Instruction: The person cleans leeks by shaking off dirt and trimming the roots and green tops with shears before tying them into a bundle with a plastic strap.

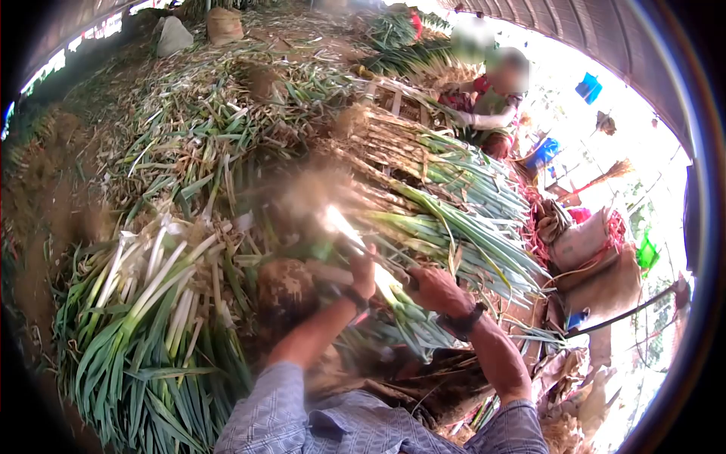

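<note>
Head view: we had a leek (342, 225) before us, white end forward.
Left hand (364, 274): our grip was clamped on the leek.
Right hand (440, 292): curled beside it; we could not tell on what.
Pale leeks (155, 303): lay at our left.
Brown-stemmed leeks (461, 193): lay ahead, rightward.

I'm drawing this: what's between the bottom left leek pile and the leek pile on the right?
In the head view: the left hand and the leek it holds. Part of the gap is blurry.
</note>
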A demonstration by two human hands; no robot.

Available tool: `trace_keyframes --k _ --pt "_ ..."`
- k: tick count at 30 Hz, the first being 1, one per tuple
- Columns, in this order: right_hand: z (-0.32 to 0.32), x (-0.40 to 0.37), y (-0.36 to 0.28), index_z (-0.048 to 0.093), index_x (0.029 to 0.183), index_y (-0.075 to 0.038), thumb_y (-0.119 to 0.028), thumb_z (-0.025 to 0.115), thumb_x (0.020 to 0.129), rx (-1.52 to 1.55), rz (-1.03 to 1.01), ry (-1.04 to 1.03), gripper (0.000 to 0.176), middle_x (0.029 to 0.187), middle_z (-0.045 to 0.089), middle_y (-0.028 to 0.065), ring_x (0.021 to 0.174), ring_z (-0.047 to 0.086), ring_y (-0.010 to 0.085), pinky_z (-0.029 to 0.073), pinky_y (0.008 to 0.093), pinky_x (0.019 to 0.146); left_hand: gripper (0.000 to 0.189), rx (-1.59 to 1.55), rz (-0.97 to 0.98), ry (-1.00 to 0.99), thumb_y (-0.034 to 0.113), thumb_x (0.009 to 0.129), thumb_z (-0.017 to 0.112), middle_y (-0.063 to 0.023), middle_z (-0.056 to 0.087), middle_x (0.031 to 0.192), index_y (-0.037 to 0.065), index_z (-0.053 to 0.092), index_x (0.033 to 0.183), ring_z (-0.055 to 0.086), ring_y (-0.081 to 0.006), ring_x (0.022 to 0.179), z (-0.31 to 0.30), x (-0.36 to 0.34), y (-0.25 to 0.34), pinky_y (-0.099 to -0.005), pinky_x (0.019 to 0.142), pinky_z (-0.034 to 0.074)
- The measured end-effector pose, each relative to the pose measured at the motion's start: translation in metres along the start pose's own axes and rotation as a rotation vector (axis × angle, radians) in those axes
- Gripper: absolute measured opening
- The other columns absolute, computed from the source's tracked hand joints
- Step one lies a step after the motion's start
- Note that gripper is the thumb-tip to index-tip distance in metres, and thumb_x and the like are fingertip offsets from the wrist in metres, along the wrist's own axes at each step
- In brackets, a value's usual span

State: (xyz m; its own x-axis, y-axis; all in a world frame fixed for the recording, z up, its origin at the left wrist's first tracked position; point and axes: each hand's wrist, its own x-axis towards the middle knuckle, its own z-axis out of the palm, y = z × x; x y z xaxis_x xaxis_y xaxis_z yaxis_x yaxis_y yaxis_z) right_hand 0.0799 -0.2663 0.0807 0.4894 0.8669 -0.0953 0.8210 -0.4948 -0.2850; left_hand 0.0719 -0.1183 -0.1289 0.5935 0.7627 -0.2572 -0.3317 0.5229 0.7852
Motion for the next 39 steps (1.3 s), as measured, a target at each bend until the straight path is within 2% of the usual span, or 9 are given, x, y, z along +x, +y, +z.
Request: trace_keyframes --k 9,11,15,19,23,24,29,33,39 --pt "-0.025 -0.044 0.023 0.067 0.107 -0.009 -0.024 0.063 0.087 0.138 0.265 -0.012 0.025 0.086 0.071 0.0155 0.082 0.068 0.0354 0.052 0.0457 0.074 0.02 -0.143 0.203 0.062 0.016 0.089 0.068 -0.0036 0.056 0.083 0.004 0.058 0.101 0.057 -0.0156 0.071 0.018 0.001 0.151 -0.0317 0.063 0.049" --pt "-0.027 -0.051 0.034 0.069 0.102 -0.007 -0.022 0.065 0.085 0.159 0.319 -0.016 0.023 0.088 0.071 0.0155 0.083 0.069 0.0342 0.053 0.0438 0.075 0.018 0.263 0.23 0.079 0.023 0.091 0.066 -0.0038 0.06 0.08 0.008 0.056 0.094 0.061 -0.0163 0.064 0.006 0.025 0.201 -0.0306 0.056 0.053" --pt "-0.005 -0.05 0.072 0.069 0.101 -0.007 -0.023 0.063 0.084 0.174 0.319 -0.031 0.023 0.087 0.07 0.0193 0.083 0.067 0.0378 0.052 0.0477 0.074 0.02 0.224 0.699 -0.234 0.024 0.092 0.066 -0.0023 0.061 0.071 0.008 0.057 0.097 0.062 -0.0137 0.054 0.037 0.037 0.348 -0.0287 0.049 0.056" --pt "0.011 -0.04 0.074 0.069 0.101 -0.008 -0.024 0.063 0.084 0.142 0.259 -0.038 0.024 0.089 0.07 0.0196 0.084 0.067 0.0388 0.052 0.0492 0.076 0.023 0.901 1.083 -0.386 0.026 0.094 0.062 -0.0026 0.061 0.072 0.004 0.059 0.099 0.057 -0.0095 0.055 0.103 0.02 0.463 -0.0227 0.046 0.048" --pt "0.011 -0.034 0.067 0.07 0.103 -0.01 -0.026 0.063 0.083 0.1 0.223 -0.131 0.026 0.092 0.07 0.019 0.085 0.067 0.0387 0.053 0.0492 0.077 0.029 1.595 1.199 -0.409 0.01 0.091 0.063 -0.0206 0.068 0.092 0.004 0.059 0.119 0.069 -0.033 0.081 0.116 0.02 0.404 -0.0411 0.068 0.056" --pt "0.007 -0.035 0.066 0.07 0.104 -0.011 -0.026 0.062 0.083 0.067 0.209 -0.181 0.027 0.092 0.071 0.0181 0.086 0.068 0.0381 0.054 0.0485 0.076 0.033 1.756 0.956 -0.491 0.003 0.087 0.061 -0.0211 0.068 0.1 0.005 0.059 0.121 0.068 -0.0367 0.09 0.109 0.001 0.376 -0.0446 0.076 0.055" --pt "0.015 -0.051 0.088 0.069 0.094 -0.008 -0.031 0.064 0.079 0.047 0.24 -0.205 0.028 0.088 0.07 0.0201 0.087 0.067 0.04 0.053 0.05 0.077 0.021 2.293 0.705 -1.011 -0.003 0.084 0.054 -0.0159 0.066 0.09 0.006 0.053 0.104 0.066 -0.0321 0.079 -0.051 0.058 0.229 -0.0441 0.07 0.056" --pt "0.027 -0.058 0.113 0.068 0.093 -0.005 -0.025 0.062 0.076 0.093 0.309 -0.163 0.028 0.087 0.069 0.0218 0.085 0.067 0.041 0.054 0.05 0.076 0.028 2.218 0.294 -1.12 0.007 0.085 0.061 -0.0283 0.065 0.091 0.001 0.047 0.108 0.063 -0.0466 0.088 -0.101 0.075 0.219 -0.0539 0.074 0.05" --pt "0.038 -0.057 0.111 0.066 0.093 -0.004 -0.023 0.061 0.079 0.153 0.198 -0.133 0.024 0.082 0.068 0.0221 0.081 0.066 0.0424 0.052 0.052 0.072 0.036 2.09 0.215 -0.984 0.014 0.083 0.064 -0.0292 0.066 0.093 0.006 0.045 0.112 0.063 -0.0487 0.089 -0.097 0.078 0.205 -0.0568 0.076 0.048"
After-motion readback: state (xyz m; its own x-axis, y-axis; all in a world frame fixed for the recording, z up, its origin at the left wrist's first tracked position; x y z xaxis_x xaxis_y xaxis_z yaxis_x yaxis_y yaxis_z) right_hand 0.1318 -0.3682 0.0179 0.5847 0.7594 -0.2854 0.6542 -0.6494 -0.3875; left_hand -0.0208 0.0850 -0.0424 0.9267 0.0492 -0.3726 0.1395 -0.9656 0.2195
